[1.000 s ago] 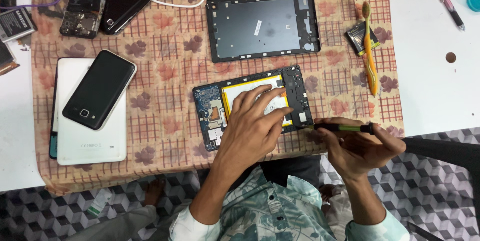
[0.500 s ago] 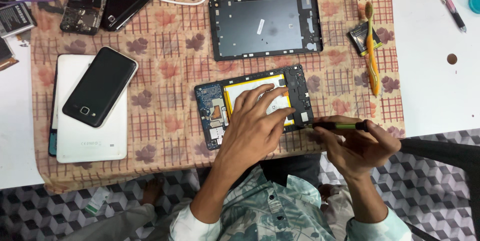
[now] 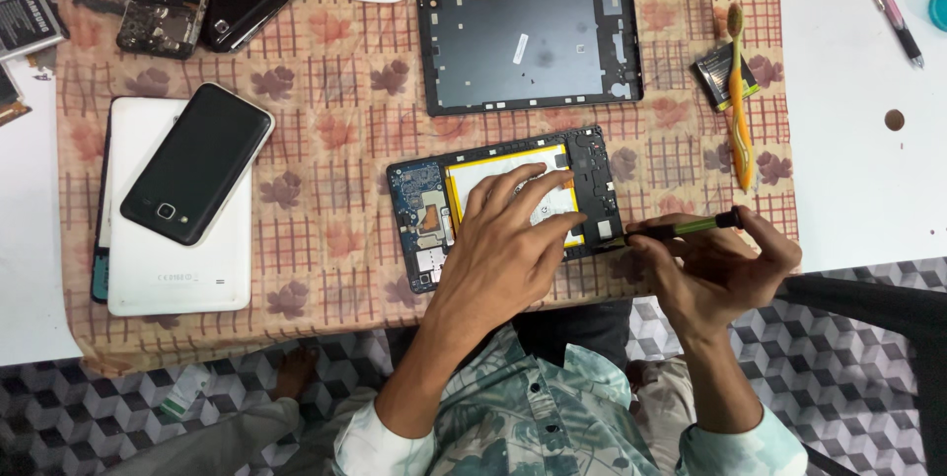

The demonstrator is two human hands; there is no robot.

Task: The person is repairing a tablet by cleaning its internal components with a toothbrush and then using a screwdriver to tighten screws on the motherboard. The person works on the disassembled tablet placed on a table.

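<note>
Left hand [image 3: 508,244] is lying flat with fingers spread, pressing down on the yellow-edged battery of the opened tablet [image 3: 419,190]; it is gripping nothing, only bracing. Right hand [image 3: 705,264] is closing its fingers around a green-shafted screwdriver [image 3: 681,228], holding it nearly level, tip pointing left and meeting the tablet's near right corner. The tablet is lying on the checked leaf-print cloth [image 3: 326,141] at the near middle of the table, directly under the left hand and just left of the right hand. Its removed back cover [image 3: 533,42] is resting farther away, inside face up. To the right, an orange toothbrush [image 3: 737,101] is lying over a small dark battery. On the left, a black smartphone [image 3: 195,162] is sitting on top of a white tablet [image 3: 173,269]; two more phones are lying at the far left.
</note>
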